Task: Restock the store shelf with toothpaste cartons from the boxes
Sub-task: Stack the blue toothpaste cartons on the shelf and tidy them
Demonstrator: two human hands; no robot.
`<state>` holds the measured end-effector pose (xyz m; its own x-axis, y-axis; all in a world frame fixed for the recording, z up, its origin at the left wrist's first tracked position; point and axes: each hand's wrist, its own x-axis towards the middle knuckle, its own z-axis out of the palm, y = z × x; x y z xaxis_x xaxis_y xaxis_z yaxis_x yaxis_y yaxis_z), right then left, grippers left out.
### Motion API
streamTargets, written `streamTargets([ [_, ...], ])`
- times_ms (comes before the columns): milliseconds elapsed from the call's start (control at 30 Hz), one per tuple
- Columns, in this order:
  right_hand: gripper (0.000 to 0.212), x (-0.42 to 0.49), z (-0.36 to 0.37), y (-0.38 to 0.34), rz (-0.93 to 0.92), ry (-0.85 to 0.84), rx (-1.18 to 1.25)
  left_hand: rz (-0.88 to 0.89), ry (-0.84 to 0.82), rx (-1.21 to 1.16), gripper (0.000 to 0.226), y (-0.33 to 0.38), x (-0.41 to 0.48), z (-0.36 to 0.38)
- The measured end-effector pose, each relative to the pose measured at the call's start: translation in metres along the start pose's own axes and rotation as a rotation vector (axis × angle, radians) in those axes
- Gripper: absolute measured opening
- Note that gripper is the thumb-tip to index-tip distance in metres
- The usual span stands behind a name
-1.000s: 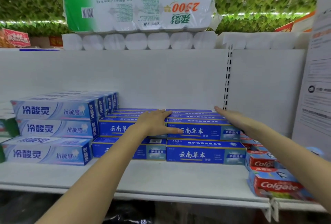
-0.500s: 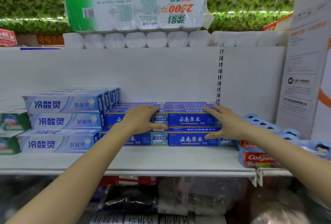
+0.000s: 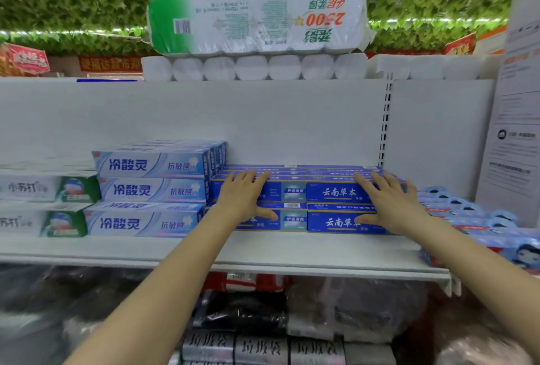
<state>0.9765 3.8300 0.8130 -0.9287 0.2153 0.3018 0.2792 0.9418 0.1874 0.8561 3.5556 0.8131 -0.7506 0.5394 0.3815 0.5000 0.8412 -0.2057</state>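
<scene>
Both my hands lie flat on the dark blue toothpaste cartons (image 3: 330, 193), stacked two high mid-shelf. Left hand (image 3: 244, 195): fingers spread over the top of the left column, thumb low on the bottom carton's front; gripping nothing. Right hand (image 3: 388, 204): fingers splayed across the right column, thumb at 9 o'clock on the lower front; likewise pressing, not holding. Pale blue cartons (image 3: 149, 189) sit touching at 9 o'clock. The shelf (image 3: 292, 253) is bare in front, at 6 o'clock.
</scene>
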Motion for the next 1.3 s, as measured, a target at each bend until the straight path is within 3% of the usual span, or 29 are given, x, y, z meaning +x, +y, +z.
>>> streamTargets([
  [133,0.093,-0.022,-0.007,-0.035,-0.084,0.046,0.024,0.031,0.055,-0.076,0.101,0.001,-0.014,-0.001],
  [333,0.088,-0.042,-0.029,-0.111,-0.242,0.051,0.076,0.149,0.351,-0.093,0.062,-0.027,-0.061,-0.009],
  [467,0.088,-0.048,-0.029,-0.161,-0.310,0.024,0.120,0.162,0.573,-0.036,0.055,-0.069,-0.091,-0.008],
  [600,0.090,-0.049,-0.020,-0.195,-0.323,-0.022,0.191,0.077,0.544,-0.004,0.057,-0.119,-0.115,-0.006],
  [867,0.092,-0.043,-0.011,-0.240,-0.377,-0.092,0.317,-0.160,0.178,-0.247,0.057,-0.166,-0.119,-0.011],
  [967,0.130,-0.042,-0.008,-0.245,-0.387,-0.108,0.350,-0.174,0.155,-0.337,0.056,-0.175,-0.115,-0.012],
  [1033,0.138,-0.047,0.000,-0.248,-0.346,-0.093,0.368,-0.170,0.149,-0.359,0.054,-0.178,-0.113,-0.012],
  [1300,0.086,-0.055,-0.003,-0.253,-0.291,-0.036,0.361,-0.138,0.165,-0.276,0.057,-0.157,-0.118,-0.011],
])
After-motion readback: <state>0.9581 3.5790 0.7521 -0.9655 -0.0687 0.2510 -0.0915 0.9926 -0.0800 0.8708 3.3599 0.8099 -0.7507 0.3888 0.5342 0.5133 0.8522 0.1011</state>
